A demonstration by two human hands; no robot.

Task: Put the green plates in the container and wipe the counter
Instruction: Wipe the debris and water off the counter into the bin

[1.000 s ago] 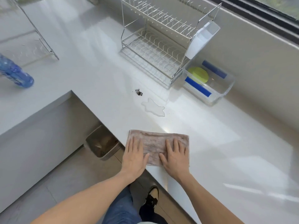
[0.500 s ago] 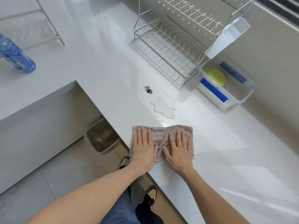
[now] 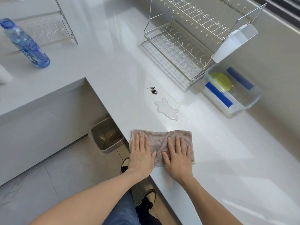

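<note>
A brownish-grey cloth lies flat on the white counter near its front edge. My left hand presses palm-down on the cloth's left part. Beside it, my right hand presses flat on the right part, fingers spread. Just beyond the cloth sit a water puddle and a small heap of dark crumbs. A green plate lies inside the clear plastic container with blue clips at the back right.
An empty wire dish rack stands behind the spill, touching the container. A blue water bottle and a second rack stand on the left counter. A metal bin sits on the floor below the counter edge.
Both hands stayed flat on the cloth and pushed it a little toward the puddle. The cloth has wrinkled between the hands. My view has moved closer.
</note>
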